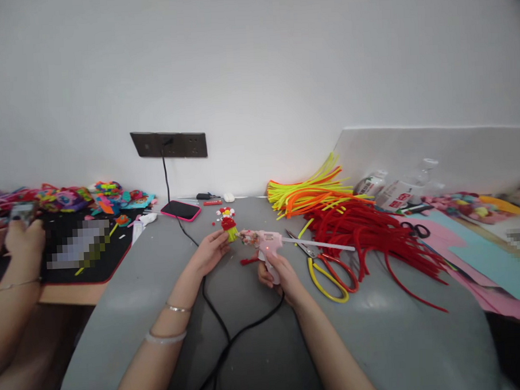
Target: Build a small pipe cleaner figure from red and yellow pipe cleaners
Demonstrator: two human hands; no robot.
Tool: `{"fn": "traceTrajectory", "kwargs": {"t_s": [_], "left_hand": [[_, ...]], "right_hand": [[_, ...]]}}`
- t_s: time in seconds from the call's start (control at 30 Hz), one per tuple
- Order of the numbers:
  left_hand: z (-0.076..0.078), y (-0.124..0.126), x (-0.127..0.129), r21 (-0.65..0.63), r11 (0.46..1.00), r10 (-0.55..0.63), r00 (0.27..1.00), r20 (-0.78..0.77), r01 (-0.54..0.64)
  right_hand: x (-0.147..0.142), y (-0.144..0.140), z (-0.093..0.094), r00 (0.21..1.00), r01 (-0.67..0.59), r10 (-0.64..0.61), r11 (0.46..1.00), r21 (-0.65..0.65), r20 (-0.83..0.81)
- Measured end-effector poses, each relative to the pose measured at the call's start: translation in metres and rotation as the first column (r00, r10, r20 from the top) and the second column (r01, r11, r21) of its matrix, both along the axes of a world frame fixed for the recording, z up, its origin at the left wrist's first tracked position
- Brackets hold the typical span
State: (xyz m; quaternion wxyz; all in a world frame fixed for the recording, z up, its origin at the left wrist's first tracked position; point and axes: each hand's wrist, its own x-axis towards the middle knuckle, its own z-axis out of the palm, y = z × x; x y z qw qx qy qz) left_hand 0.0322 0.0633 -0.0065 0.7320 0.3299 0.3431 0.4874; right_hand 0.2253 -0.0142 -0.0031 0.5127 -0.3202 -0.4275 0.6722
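In my right hand point(281, 274) is a pink hot glue gun point(269, 239), my fingers wrapped round its handle. A long clear glue stick point(318, 244) juts from its back, pointing right. My left hand point(211, 252) pinches a small red and yellow-green pipe cleaner figure point(230, 228) just left of the gun's nozzle. Whether the nozzle touches the figure I cannot tell. White, red and yellow pompoms point(225, 212) show right behind the figure. On the table below the gun lies a short red pipe cleaner piece point(248, 261).
Scissors point(332, 278) with yellow and red handles lie right of my right hand, beside red pipe cleaners point(352, 231) and yellow-orange ones point(307, 190). A black cord point(223, 329) crosses the table. A pink-edged phone point(181, 210) lies at the back. Another person's hand point(23, 234) holds a phone at left.
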Motion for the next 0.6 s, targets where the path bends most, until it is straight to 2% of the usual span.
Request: {"fn": "traceTrajectory", "kwargs": {"t_s": [0.6], "left_hand": [[0.0028,-0.0024,-0.0011,0.022,0.999,-0.035,0.999,-0.024,0.035]], "right_hand": [[0.0018,0.0006,-0.0038,1.0,-0.01,0.01,1.0,-0.004,-0.025]]}}
